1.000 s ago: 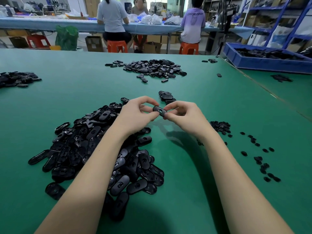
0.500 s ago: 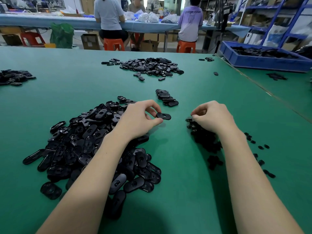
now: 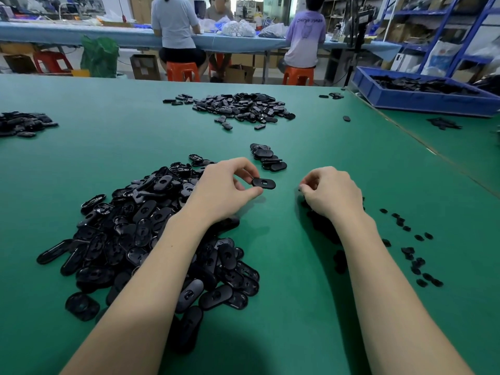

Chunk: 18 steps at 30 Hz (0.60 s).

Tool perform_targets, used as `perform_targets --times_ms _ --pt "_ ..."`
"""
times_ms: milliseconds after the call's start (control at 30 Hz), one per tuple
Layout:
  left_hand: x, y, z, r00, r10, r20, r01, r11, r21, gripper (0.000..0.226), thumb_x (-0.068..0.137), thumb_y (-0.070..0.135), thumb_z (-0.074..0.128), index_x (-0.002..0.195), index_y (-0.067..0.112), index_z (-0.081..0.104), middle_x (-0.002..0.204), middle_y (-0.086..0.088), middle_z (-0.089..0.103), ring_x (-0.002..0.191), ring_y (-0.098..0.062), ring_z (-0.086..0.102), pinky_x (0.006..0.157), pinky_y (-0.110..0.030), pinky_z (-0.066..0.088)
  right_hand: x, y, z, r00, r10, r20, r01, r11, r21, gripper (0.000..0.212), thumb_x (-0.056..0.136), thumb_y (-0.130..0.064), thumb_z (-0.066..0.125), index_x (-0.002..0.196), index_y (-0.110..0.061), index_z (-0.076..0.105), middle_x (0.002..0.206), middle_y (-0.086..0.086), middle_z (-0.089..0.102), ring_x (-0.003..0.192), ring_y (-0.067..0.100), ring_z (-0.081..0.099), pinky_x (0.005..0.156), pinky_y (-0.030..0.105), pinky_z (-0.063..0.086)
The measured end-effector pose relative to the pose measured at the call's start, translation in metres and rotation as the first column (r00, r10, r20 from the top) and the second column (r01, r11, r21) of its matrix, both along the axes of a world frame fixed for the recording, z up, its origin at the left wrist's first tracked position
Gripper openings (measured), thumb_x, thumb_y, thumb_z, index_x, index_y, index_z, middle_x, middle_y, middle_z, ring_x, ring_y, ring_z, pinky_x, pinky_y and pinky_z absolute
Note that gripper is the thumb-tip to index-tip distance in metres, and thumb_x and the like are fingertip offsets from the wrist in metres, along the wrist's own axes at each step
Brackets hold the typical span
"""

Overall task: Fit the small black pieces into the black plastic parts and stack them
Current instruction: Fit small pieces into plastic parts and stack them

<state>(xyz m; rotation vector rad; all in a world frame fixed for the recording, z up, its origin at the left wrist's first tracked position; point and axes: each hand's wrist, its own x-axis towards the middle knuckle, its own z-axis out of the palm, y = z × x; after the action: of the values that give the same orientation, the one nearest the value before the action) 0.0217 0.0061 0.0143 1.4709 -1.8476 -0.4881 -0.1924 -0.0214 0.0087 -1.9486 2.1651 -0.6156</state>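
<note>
Black plastic parts, unfitted heap (image 3: 151,239): nearest us on the green bench (image 3: 297,320), under and left of our left forearm; a large loose pile of oval shells, many lying hollow side up. We judge this the bulk of the work left.
Small black pieces (image 3: 414,255): scattered near our right forearm, thin and spread out, with a darker cluster partly hidden under the right wrist. Plenty left, as far as we can see.
Left hand (image 3: 224,190): thumb and forefinger pinch one black plastic part (image 3: 263,183) by its near end, held flat just above the bench; other fingers curled. Its centre slot looks open, so we take it as not yet fitted.
Right hand (image 3: 330,190): fingers curled down over the cluster of small pieces, knuckles toward us. We cannot tell whether a piece is pinched; the fingertips are hidden.
Finished stack (image 3: 267,158): just beyond the held part, a short leaning stack of a few ovals. Output so far looks small against the heap.
Step in hand: we judge it as fetching an insert for the held part.
Far heap (image 3: 238,106): more ovals mid-bench, well apart; fitted or not, we cannot tell.
Left-edge pile (image 3: 21,124): same doubt.
Blue tray (image 3: 422,100): far right, holding dark parts.
</note>
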Motion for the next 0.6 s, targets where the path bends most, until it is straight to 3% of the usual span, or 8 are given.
perform_targets --times_ms 100,133,167,233,300,400,600 --pt "0.001 0.001 0.000 1.000 0.003 -0.003 -0.003 1.000 0.003 0.016 0.078 0.030 0.080 0.087 0.033 0.067 0.088 0.014 0.071 0.067 -0.006 0.064 0.069 -0.018 0.045 -0.003 0.000 -0.001 1.000 0.007 -0.004 -0.007 1.000 0.022 0.013 0.097 -0.033 0.060 0.103 -0.031 0.071 0.106 -0.003 0.071 0.105 0.025 0.062 0.077 0.031 0.042" --pt "0.001 0.000 0.001 1.000 0.005 -0.001 -0.005 1.000 0.005 0.016 0.078 0.031 0.080 0.087 0.033 0.067 0.088 0.014 0.071 0.067 -0.006 0.064 0.069 -0.018 0.045 -0.004 -0.001 -0.001 0.998 0.020 0.057 -0.022 0.999 0.029 0.013 0.098 -0.034 0.059 0.102 -0.030 0.071 0.103 -0.005 0.071 0.102 0.023 0.063 0.077 0.031 0.043" --pt "0.001 0.000 0.001 1.000 0.005 0.000 -0.005 1.000 0.006 0.016 0.078 0.031 0.080 0.087 0.033 0.067 0.089 0.014 0.071 0.067 -0.006 0.064 0.069 -0.018 0.045 -0.006 -0.002 0.000 0.982 0.041 0.185 -0.048 0.998 0.029 0.012 0.098 -0.033 0.060 0.098 -0.029 0.071 0.098 -0.008 0.072 0.097 0.019 0.063 0.075 0.029 0.044" --pt "0.001 0.000 0.001 1.000 0.003 -0.004 -0.003 1.000 0.007 0.016 0.079 0.031 0.080 0.088 0.033 0.067 0.089 0.014 0.070 0.066 -0.005 0.063 0.068 -0.019 0.045 -0.005 -0.002 0.005 0.856 0.087 0.510 -0.116 0.993 0.025 0.013 0.098 -0.031 0.063 0.090 -0.024 0.071 0.082 -0.015 0.075 0.077 0.005 0.063 0.063 0.019 0.046" --pt "0.001 0.001 0.001 1.000 0.000 -0.005 0.000 1.000 0.002 0.016 0.079 0.032 0.081 0.088 0.033 0.067 0.089 0.014 0.070 0.065 -0.005 0.063 0.068 -0.019 0.046 -0.004 0.000 0.010 0.747 0.109 0.655 -0.181 0.983 0.042 0.014 0.097 -0.027 0.066 0.086 -0.023 0.072 0.071 -0.019 0.074 0.056 -0.005 0.054 0.050 0.011 0.041" --pt "0.000 0.001 0.001 1.000 -0.002 -0.001 0.002 1.000 -0.006 0.016 0.079 0.032 0.081 0.088 0.033 0.067 0.089 0.014 0.070 0.066 -0.005 0.064 0.070 -0.019 0.048 -0.001 0.002 0.011 0.705 0.144 0.694 -0.256 0.965 0.060 0.010 0.097 -0.025 0.067 0.088 -0.022 0.072 0.072 -0.017 0.074 0.049 -0.003 0.047 0.054 0.016 0.040" --pt "-0.001 0.000 -0.001 1.000 0.012 -0.011 -0.012 1.000 -0.026 0.018 0.077 0.032 0.082 0.087 0.035 0.067 0.087 0.015 0.070 0.065 -0.004 0.064 0.073 -0.022 0.051 0.003 0.007 0.018 0.678 0.182 0.712 -0.327 0.942 0.070 0.016 0.093 -0.021 0.068 0.084 -0.029 0.079 0.082 -0.014 0.076 0.070 0.012 0.049 0.048 0.008 0.038"
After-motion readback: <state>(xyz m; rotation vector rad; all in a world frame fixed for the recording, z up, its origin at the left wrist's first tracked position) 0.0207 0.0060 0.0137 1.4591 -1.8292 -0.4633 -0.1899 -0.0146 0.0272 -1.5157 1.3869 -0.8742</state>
